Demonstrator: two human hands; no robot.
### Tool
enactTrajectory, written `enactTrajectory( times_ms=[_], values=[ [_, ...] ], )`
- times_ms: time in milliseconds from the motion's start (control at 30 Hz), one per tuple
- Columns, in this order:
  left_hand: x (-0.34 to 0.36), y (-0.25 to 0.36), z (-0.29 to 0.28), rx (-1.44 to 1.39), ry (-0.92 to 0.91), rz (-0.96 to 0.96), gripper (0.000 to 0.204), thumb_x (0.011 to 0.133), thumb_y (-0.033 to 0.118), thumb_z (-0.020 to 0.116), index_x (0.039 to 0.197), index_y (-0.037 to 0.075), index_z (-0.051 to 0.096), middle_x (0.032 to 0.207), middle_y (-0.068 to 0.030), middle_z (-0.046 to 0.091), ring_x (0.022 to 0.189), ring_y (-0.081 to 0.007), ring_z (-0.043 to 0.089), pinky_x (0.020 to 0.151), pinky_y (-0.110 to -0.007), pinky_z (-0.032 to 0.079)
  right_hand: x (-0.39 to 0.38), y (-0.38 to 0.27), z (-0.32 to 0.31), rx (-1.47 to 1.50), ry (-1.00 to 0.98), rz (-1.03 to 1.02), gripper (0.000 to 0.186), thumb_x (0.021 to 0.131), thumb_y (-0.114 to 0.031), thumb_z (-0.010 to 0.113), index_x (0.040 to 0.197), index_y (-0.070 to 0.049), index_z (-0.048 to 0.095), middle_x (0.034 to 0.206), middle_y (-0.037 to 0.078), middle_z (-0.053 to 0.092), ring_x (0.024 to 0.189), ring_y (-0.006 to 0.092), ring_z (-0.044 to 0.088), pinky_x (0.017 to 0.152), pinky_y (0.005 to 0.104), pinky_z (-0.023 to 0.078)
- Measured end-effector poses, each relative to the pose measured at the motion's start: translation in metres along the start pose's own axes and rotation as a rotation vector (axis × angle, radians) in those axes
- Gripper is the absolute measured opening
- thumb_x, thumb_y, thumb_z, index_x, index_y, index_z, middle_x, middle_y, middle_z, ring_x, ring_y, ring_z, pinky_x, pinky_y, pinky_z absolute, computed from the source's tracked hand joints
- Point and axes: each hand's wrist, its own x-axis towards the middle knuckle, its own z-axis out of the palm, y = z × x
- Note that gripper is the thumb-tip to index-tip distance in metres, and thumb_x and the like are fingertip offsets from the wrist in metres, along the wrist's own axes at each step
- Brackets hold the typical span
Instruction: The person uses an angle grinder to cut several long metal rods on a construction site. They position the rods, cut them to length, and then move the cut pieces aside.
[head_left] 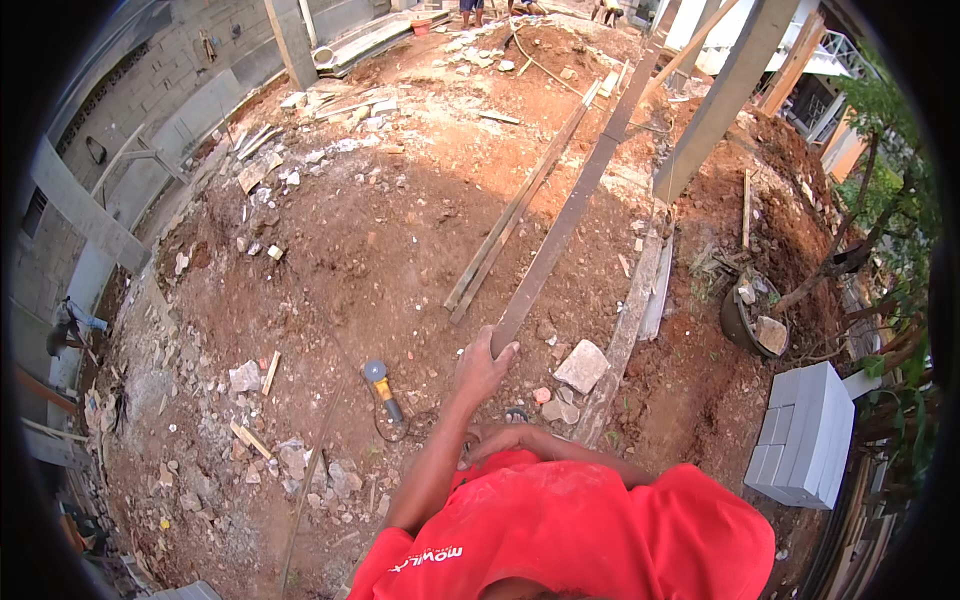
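Note:
My left hand is closed around the near end of a long dark brown metal beam. The beam runs away from me, up and to the right, toward a leaning post. Bent across my body, my right arm reaches left, and my right hand is partly hidden by my left forearm; its fingers do not show clearly. A yellow angle grinder with a round disc lies on the dirt left of my left forearm, its dark cord beside it.
Two wooden strips lie left of the beam. A large pale stone sits right of my left hand. Grey blocks are stacked at right, below a black bucket holding rubble. A concrete post stands beyond. People are far off.

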Motion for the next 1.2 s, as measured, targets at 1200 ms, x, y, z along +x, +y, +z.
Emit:
enactTrajectory(
  times_ms=[1200],
  values=[
    [-0.170,-0.255,0.064,0.121,-0.039,-0.656,0.040,0.076,0.036,0.082,0.103,0.006,0.080,0.088,-0.0227,0.077,0.089,-0.0387,0.076,0.079,-0.047,0.059,0.001,-0.085,-0.272,0.460,0.697,-0.046,0.073,0.105,-0.069,0.043,0.107,-0.003,0.075,0.091,0.011,0.079,0.045,0.0072,0.046,0.045,0.0253,0.036]
  ],
)
